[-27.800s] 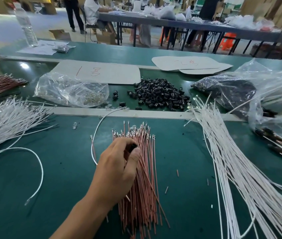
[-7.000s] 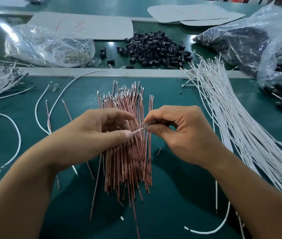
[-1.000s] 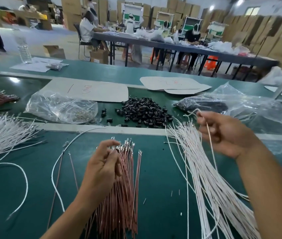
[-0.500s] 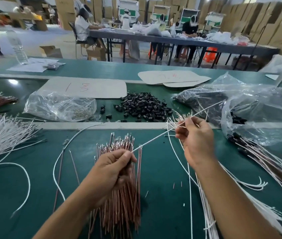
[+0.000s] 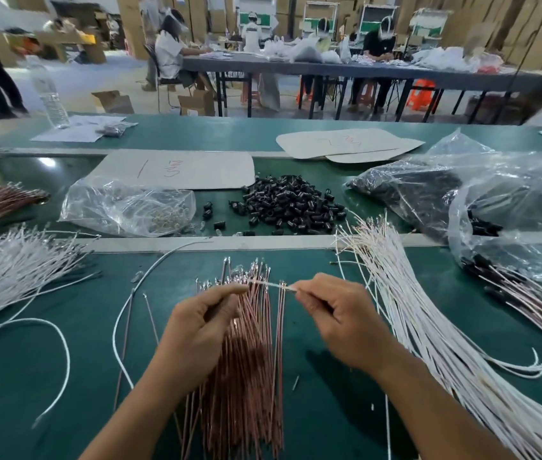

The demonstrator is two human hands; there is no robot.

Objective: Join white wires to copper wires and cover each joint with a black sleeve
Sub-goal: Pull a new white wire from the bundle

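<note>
Early days: left hand (image 5: pixel 203 327) pinched a copper wire (image 5: pixel 231 297), right hand (image 5: pixel 339 323) a white wire (image 5: pixel 276 284), few sleeved pairs (image 5: pixel 508 287) right, huge piles (image 5: pixel 428 327) remained.

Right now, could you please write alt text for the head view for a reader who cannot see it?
The left hand and right hand pinch one white wire between them over a copper wire bundle on a green table. Black sleeves lie piled beyond, with more white wires at right.
</note>
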